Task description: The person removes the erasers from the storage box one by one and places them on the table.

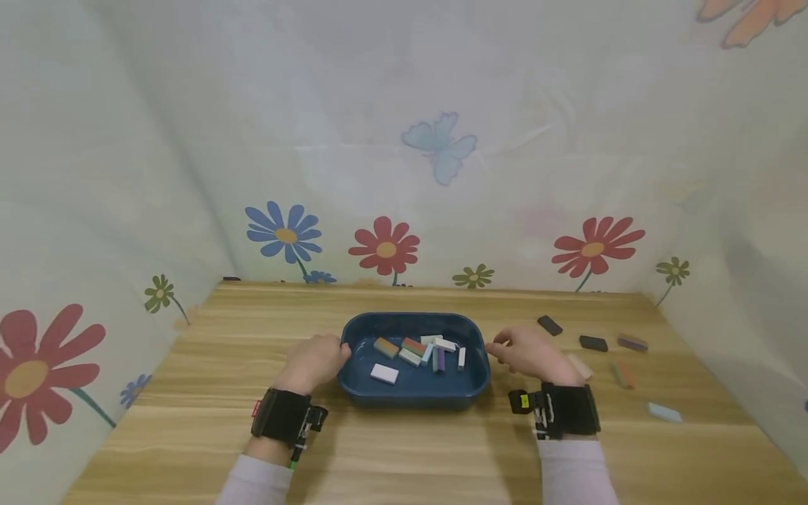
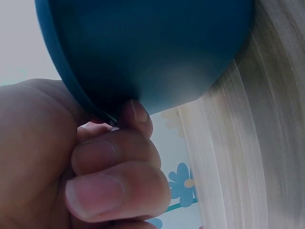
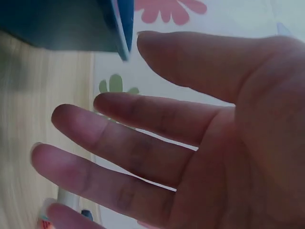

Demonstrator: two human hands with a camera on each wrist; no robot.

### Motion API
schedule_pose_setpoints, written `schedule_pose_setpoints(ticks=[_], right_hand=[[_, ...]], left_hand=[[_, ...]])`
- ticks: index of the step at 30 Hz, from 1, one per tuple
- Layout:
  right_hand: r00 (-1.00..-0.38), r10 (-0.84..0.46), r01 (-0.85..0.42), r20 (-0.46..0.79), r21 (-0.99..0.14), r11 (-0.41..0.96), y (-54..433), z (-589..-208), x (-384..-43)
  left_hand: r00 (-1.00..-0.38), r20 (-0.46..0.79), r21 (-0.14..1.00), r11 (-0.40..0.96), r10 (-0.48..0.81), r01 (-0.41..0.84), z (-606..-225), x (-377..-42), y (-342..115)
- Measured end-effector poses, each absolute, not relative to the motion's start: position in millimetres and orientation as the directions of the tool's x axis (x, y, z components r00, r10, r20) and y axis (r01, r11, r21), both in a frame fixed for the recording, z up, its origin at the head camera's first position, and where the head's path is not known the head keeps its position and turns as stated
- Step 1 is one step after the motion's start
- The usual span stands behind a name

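A dark blue rectangular tub point(image 1: 413, 402) with rounded corners sits on the table and holds several small oblong blocks, among them a white block point(image 1: 384, 373) and an orange-brown one point(image 1: 386, 347). My left hand point(image 1: 314, 362) grips the tub's left rim; in the left wrist view the thumb side lies over the rim, with fingers curled under it against the tub's outer wall point(image 2: 152, 52). At the right rim, my right hand point(image 1: 529, 352) holds nothing. The right wrist view shows its fingers point(image 3: 133, 152) spread and fairly straight, the thumb tip right beside the tub's edge point(image 3: 125, 33).
Right of the tub, several more blocks lie scattered on the wooden table point(image 1: 404, 456): a black one point(image 1: 593, 343), a two-tone orange and green one point(image 1: 623, 374) and a pale blue one point(image 1: 665, 412). A flower-printed cloth point(image 1: 315, 140) hangs around the back and sides.
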State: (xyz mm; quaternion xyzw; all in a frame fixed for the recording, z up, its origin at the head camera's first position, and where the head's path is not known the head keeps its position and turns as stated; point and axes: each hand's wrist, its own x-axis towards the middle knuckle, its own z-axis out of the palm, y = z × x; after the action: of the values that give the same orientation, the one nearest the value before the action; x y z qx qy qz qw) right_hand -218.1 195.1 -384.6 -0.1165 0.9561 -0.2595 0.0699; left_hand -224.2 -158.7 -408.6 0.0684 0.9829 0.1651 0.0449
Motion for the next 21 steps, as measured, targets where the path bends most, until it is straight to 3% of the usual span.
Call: schedule_pose_setpoints(ticks=[21], right_hand=[[-0.954, -0.282, -0.183, -0.106, -0.539, 0.822, 187.0, -393.8, -224.1]], left_hand=[[-0.991, -0.049, 0.331, 0.938, 0.128, 0.105, -407.8, -221.8, -155.3]])
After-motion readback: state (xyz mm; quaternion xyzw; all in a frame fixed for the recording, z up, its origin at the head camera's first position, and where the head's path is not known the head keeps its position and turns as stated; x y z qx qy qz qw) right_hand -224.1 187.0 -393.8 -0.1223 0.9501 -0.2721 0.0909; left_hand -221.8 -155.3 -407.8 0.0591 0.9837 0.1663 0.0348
